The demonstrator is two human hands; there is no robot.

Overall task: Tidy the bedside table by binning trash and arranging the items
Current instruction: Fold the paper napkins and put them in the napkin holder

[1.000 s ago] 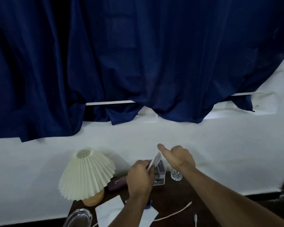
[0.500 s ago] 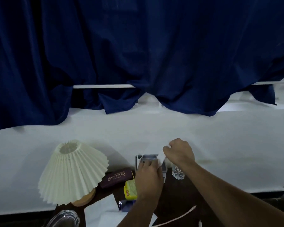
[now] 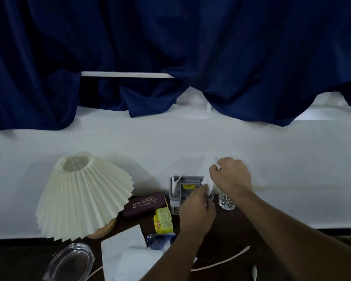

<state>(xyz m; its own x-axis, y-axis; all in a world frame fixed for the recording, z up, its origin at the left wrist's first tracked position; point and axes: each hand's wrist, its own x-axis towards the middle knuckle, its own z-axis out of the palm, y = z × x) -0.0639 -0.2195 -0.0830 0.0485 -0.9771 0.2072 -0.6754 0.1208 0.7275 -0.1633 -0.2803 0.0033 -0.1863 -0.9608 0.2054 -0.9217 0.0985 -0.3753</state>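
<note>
A white slip of paper [image 3: 207,175] stands upright above the grey desk organiser [image 3: 187,182] at the back of the dark bedside table [image 3: 227,246]. My right hand [image 3: 230,174] pinches its upper end; my left hand [image 3: 198,213] pinches its lower end just over the organiser's right side. Left of my left hand lie a yellow packet [image 3: 163,221], a maroon spectacle case [image 3: 143,203] and blue sunglasses [image 3: 160,241], partly hidden by my left forearm.
A pleated cream lamp [image 3: 83,196] stands at the left. Below it lie a clear glass dish [image 3: 69,264] and white tissues [image 3: 126,254]. A small cut glass [image 3: 226,202] sits right of the organiser. A white cable [image 3: 221,264] crosses the front. White wall and blue curtain behind.
The view tilted down, showing more of the table. Both hands stayed on the paper, which now stands more upright above the organiser; my right hand has risen above my left.
</note>
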